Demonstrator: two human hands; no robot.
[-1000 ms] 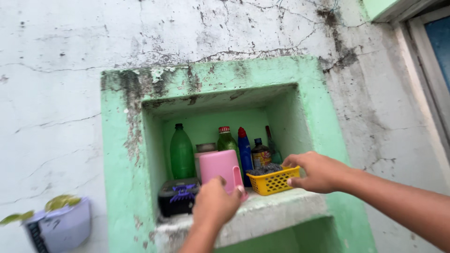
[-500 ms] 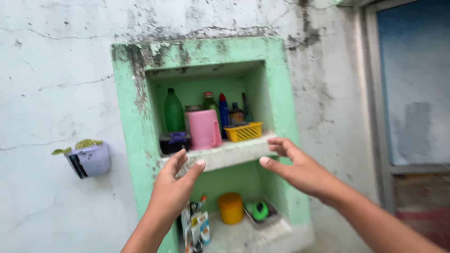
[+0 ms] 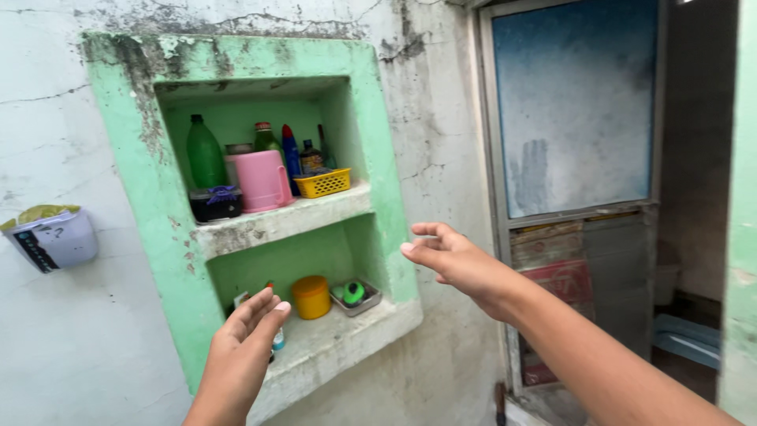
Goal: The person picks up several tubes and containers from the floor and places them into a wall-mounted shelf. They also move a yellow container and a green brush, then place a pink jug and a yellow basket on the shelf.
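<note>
Both hands open and empty before a green wall niche.
The left hand hangs just below the lower shelf, the right hand beside the niche's edge. Up and left of them, on the upper shelf, stands the pink jug, upright, long axis vertical, beside a yellow basket. Any reach should rise straight to clear the bottles.

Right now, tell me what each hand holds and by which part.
Nothing is held. The left hand and right hand are both open and empty, in front of the green wall niche.
</note>
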